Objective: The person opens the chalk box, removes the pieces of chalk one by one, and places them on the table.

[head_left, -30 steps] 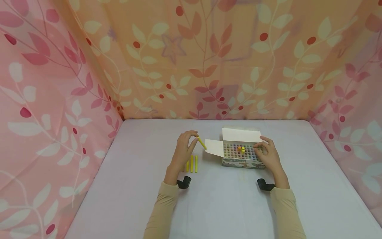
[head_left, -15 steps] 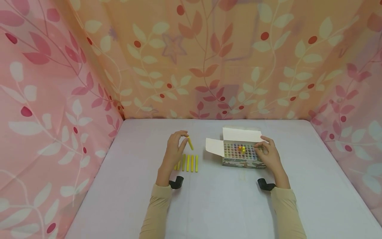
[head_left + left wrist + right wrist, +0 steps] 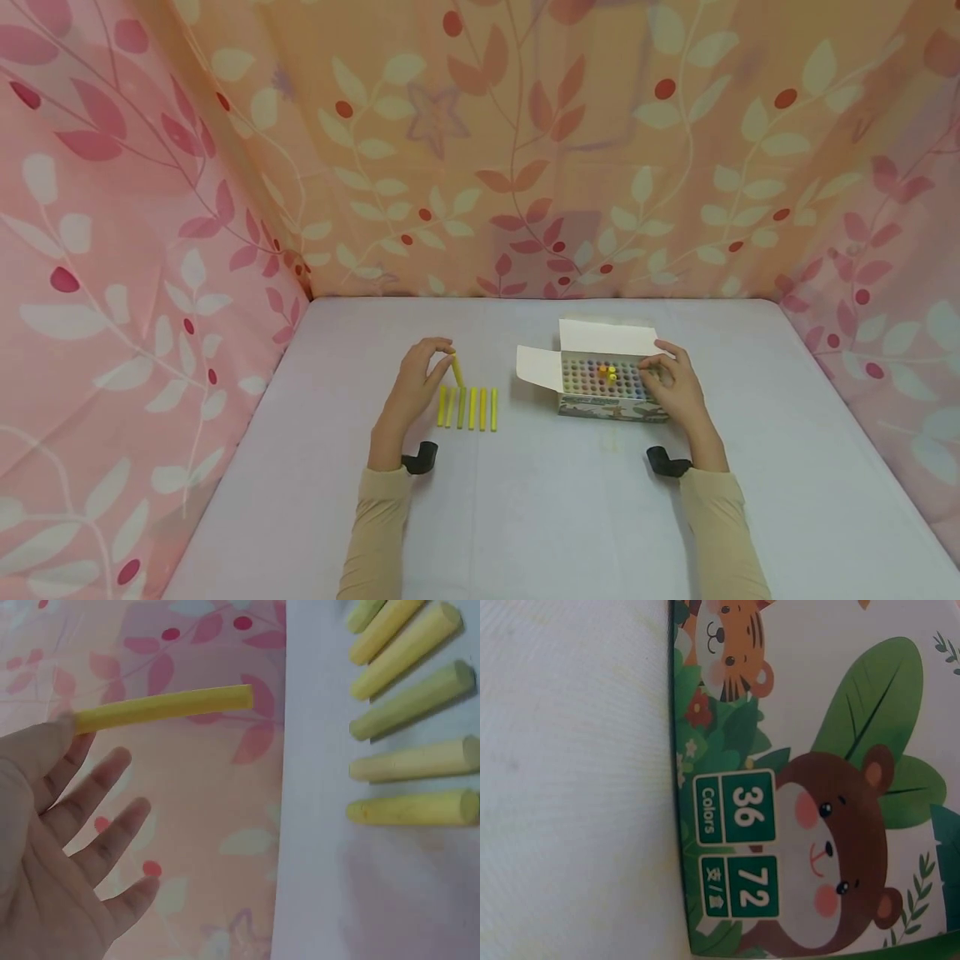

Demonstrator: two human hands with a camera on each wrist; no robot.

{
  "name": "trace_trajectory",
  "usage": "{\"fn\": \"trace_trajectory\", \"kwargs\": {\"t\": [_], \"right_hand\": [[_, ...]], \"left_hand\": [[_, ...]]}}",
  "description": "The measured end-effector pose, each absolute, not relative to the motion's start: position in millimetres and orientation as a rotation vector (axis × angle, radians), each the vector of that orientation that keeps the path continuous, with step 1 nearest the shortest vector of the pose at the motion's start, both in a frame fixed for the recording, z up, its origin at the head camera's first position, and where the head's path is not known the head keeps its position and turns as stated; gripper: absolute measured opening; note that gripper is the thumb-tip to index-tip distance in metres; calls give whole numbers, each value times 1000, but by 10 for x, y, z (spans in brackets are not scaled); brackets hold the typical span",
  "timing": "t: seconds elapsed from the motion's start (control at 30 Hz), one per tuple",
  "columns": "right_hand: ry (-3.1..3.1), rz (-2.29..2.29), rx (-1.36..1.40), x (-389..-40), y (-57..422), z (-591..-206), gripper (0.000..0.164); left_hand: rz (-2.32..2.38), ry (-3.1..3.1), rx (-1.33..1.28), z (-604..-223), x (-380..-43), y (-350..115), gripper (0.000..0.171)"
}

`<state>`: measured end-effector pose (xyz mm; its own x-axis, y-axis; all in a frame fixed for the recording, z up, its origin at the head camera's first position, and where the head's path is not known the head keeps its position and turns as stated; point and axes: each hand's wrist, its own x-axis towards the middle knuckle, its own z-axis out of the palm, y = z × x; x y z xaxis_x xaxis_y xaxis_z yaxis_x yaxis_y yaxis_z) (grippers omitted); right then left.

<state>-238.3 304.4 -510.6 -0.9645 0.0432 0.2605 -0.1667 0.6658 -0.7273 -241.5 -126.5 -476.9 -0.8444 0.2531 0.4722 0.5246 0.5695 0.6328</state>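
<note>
In the head view my left hand pinches a yellow chalk stick by its upper end, tilted over the row on the table. The left wrist view shows that chalk stick between thumb and index finger, the other fingers spread. Several yellow and greenish chalk sticks lie side by side below. At the right end of the open chalk box, my right hand grips the edge with bent fingers; its exact contact is partly hidden. Only the printed box side fills the right wrist view.
A white side flap sticks out from the box toward the left, and a white back flap stands up behind it. A few orange and yellow chalk ends rise above the others inside. Patterned curtains surround the white table.
My left hand has moved left and slightly down with the chalk stick, from beside the box flap to over the row, uncovering more sticks. The right hand and box have stayed put.
</note>
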Motion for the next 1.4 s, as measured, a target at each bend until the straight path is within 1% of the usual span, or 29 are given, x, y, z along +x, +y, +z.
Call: {"fn": "trace_trajectory", "kwargs": {"t": [0.27,0.5,0.73,1.23,1.4], "right_hand": [[-2616,1185,119,-2392,3040,-5110,12],[-2621,1187,100,-2392,3040,-5091,12],[-2633,1169,95,-2395,3037,-5095,12],[-2612,1181,131,-2391,3036,-5094,12],[-2615,1187,126,-2383,3033,-5088,12]], "left_hand": [[-1175,-2616,-586,-4739,-2367,-1436,14],[-1234,-2742,-535,-4744,-2326,-1552,18],[-1194,-2926,-385,-4799,-2320,-1600,21],[-1120,-2927,-218,-5138,-2461,-1601,24],[-1085,-2924,-189,-5199,-2500,-1584,22]]}}
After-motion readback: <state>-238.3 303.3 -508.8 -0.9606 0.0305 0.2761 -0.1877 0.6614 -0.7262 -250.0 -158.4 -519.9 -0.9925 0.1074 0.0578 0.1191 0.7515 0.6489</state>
